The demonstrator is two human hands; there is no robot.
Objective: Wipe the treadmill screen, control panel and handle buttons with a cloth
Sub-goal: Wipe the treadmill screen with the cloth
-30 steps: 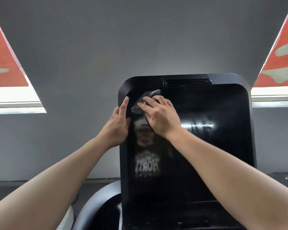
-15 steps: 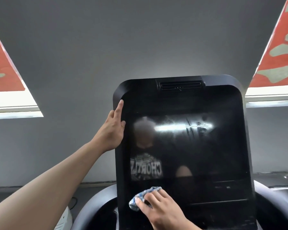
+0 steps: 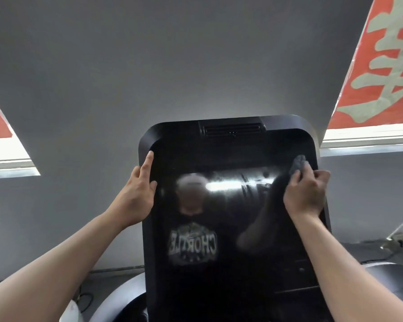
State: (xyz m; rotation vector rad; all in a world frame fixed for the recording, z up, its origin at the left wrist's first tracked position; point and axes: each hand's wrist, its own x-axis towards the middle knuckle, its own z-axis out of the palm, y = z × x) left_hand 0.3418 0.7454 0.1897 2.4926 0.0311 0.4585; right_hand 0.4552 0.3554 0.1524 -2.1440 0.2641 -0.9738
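Our right hand (image 3: 306, 194) pinches the cloth (image 3: 299, 164) against the screen (image 3: 230, 228) near its upper right edge. Our left hand (image 3: 137, 196) grips its left rim, forefinger straight.

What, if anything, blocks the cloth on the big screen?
Nothing visible. The right hand holds the cloth straight against the screen near its upper right edge. The left hand grips the left edge, away from the cloth.

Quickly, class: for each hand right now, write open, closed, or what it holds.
Left hand: closed, gripping the left edge of the treadmill screen.
Right hand: closed, holding the cloth against the screen's upper right.
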